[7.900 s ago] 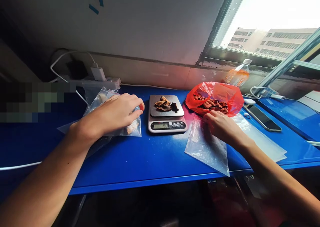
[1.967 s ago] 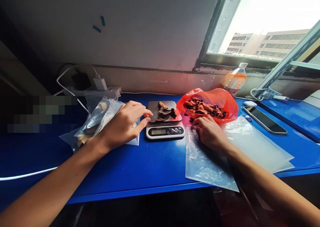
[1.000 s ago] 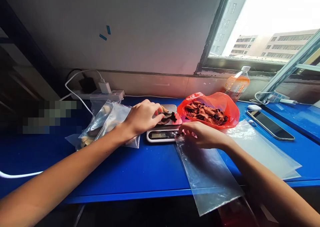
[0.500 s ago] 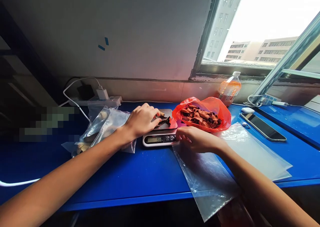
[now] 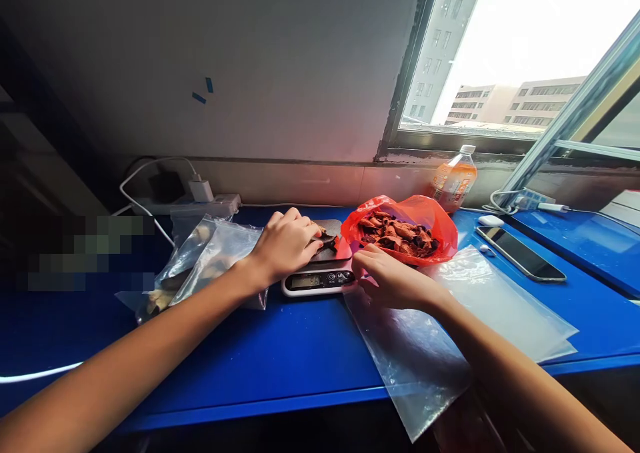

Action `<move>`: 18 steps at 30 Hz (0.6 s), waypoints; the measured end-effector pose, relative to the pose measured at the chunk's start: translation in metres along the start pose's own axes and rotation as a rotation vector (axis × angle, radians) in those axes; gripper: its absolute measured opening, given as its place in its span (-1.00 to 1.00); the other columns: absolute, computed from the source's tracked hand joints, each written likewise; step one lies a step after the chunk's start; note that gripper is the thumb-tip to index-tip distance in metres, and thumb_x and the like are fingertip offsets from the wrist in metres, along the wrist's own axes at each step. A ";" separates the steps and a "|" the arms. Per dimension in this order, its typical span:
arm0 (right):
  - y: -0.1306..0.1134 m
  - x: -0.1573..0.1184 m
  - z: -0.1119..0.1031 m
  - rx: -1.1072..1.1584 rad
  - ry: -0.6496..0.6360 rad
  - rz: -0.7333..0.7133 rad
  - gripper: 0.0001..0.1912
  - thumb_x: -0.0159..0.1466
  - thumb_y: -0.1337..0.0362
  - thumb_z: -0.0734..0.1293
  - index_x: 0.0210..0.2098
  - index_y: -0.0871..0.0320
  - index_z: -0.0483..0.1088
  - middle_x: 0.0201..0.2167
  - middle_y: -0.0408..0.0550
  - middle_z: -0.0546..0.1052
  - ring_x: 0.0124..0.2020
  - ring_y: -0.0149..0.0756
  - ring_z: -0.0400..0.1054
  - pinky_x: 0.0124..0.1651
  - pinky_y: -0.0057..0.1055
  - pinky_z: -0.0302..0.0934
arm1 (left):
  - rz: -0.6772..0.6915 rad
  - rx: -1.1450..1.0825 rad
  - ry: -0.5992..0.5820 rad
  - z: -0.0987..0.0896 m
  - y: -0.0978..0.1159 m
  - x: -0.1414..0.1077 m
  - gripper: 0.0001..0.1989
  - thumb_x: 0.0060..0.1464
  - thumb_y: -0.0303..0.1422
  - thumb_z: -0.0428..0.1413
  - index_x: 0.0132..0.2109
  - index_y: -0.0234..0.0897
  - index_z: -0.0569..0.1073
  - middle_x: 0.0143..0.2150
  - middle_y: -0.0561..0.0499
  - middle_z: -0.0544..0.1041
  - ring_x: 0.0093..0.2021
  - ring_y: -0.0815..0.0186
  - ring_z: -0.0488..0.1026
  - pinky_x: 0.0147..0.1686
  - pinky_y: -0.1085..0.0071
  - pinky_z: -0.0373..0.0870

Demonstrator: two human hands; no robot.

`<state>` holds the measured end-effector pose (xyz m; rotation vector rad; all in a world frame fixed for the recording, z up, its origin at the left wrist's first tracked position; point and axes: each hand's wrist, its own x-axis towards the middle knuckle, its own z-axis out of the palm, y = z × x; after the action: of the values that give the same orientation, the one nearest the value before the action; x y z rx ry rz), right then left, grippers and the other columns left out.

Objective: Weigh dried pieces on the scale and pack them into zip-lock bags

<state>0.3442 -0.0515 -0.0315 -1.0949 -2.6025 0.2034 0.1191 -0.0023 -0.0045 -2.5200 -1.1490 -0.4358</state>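
Note:
My left hand (image 5: 287, 245) is closed round dried brown pieces (image 5: 327, 242) on the plate of a small digital scale (image 5: 320, 281), whose display is lit. Just right of the scale, my right hand (image 5: 383, 273) has its fingers pinched on the top edge of a clear plastic bag (image 5: 415, 366), which hangs past the table's front edge. Behind that hand stands an open red bag (image 5: 450, 233) full of dried reddish-brown pieces (image 5: 397, 234).
Filled clear bags (image 5: 220, 250) lie left of the scale, before a power strip (image 5: 225, 204). More flat clear bags (image 5: 505, 306), a phone (image 5: 523, 253), an earphone case (image 5: 491, 221) and an orange drink bottle (image 5: 454, 178) are on the right of the blue table (image 5: 280, 366).
The view has shifted slightly. Both hands keep nearly the same places, with the left still on the pieces and the right still at the clear bag.

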 end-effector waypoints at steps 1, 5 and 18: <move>0.000 0.001 0.000 -0.011 0.039 0.000 -0.87 0.14 0.49 0.22 -0.40 0.16 0.19 -0.36 -0.02 0.38 -0.30 -0.29 0.18 -0.25 -0.39 0.13 | -0.007 -0.015 0.025 0.000 -0.001 -0.002 -0.75 0.19 -0.24 0.02 -0.14 -0.24 0.54 -0.19 -0.09 0.58 -0.13 0.11 0.37 -0.19 0.20 0.25; 0.009 0.000 -0.009 -0.022 0.226 0.052 -0.88 0.18 0.45 0.20 -0.43 0.14 0.17 -0.39 -0.04 0.38 -0.32 -0.29 0.21 -0.25 -0.38 0.13 | -0.018 -0.045 0.091 0.001 -0.006 -0.017 -0.76 0.18 -0.28 0.02 -0.10 -0.26 0.50 -0.20 -0.10 0.56 -0.12 0.11 0.38 -0.18 0.20 0.27; 0.083 0.023 -0.032 -0.175 0.078 0.271 -0.86 0.20 0.41 0.22 -0.41 0.17 0.41 -0.42 -0.04 0.50 -0.43 -0.33 0.32 -0.33 -0.41 0.11 | -0.001 -0.114 0.184 -0.004 -0.005 -0.020 -0.77 0.16 -0.34 0.03 -0.09 -0.26 0.51 -0.23 -0.10 0.57 -0.14 0.09 0.40 -0.19 0.17 0.31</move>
<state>0.3962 0.0232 -0.0166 -1.4854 -2.4327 -0.0081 0.1021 -0.0143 -0.0081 -2.5113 -1.0839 -0.7365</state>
